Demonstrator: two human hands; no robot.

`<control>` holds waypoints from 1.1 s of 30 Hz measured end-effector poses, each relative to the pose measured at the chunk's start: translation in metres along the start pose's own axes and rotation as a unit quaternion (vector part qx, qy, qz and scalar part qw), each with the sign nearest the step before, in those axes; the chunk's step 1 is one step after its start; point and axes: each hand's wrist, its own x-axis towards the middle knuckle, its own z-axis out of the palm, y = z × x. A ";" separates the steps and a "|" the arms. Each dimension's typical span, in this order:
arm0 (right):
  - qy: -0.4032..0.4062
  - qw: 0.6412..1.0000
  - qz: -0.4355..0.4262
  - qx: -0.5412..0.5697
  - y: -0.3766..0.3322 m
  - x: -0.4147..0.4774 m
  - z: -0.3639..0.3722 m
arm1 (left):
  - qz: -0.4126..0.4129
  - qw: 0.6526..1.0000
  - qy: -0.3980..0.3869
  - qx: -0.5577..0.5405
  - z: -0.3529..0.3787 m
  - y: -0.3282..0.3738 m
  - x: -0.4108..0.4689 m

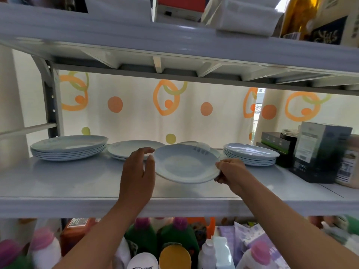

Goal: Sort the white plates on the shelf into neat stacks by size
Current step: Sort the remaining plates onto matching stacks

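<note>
A white plate (186, 164) is lifted a little above the shelf (77, 183), tilted toward me. My right hand (231, 169) pinches its right rim. My left hand (138, 167) is at its left rim, fingers curled and apart, thumb touching the edge. A stack of several large plates (68, 148) sits at the far left. A low stack of plates (130, 149) lies behind my left hand. Another stack of several smaller plates (250, 154) stands to the right. More plates (202, 146) are partly hidden behind the held one.
Dark boxes and a grey carton (318, 152) crowd the shelf's right end. The upper shelf (174, 47) hangs low overhead. Bottles with pink and yellow caps (174, 249) fill the level below. A patterned curtain (139, 113) forms the back.
</note>
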 end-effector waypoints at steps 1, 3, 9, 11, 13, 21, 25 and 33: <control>0.018 1.000 0.004 0.018 -0.002 0.002 -0.008 | 0.004 1.000 -0.002 -0.006 0.008 0.003 0.001; 0.054 0.996 0.016 0.066 -0.004 0.007 -0.024 | 0.016 1.000 -0.016 -0.015 0.024 0.010 0.003; 0.153 0.970 0.023 0.188 -0.004 0.032 -0.067 | 0.047 0.996 -0.060 -0.038 0.080 0.033 0.011; 0.190 0.951 0.025 0.242 0.000 0.048 -0.080 | 0.059 0.995 -0.073 -0.039 0.097 0.041 0.015; 0.225 0.934 0.034 0.275 0.003 0.064 -0.093 | 0.072 0.993 -0.087 -0.045 0.116 0.046 0.018; 0.306 0.909 0.047 0.279 -0.005 0.099 -0.115 | 0.128 0.985 -0.111 -0.020 0.182 0.044 0.030; 0.326 0.914 0.074 0.231 0.000 0.113 -0.119 | 0.136 0.987 -0.086 -0.027 0.191 0.038 0.035; 0.322 0.922 0.103 0.191 0.018 0.133 -0.126 | 0.128 0.987 -0.096 -0.032 0.190 0.031 0.034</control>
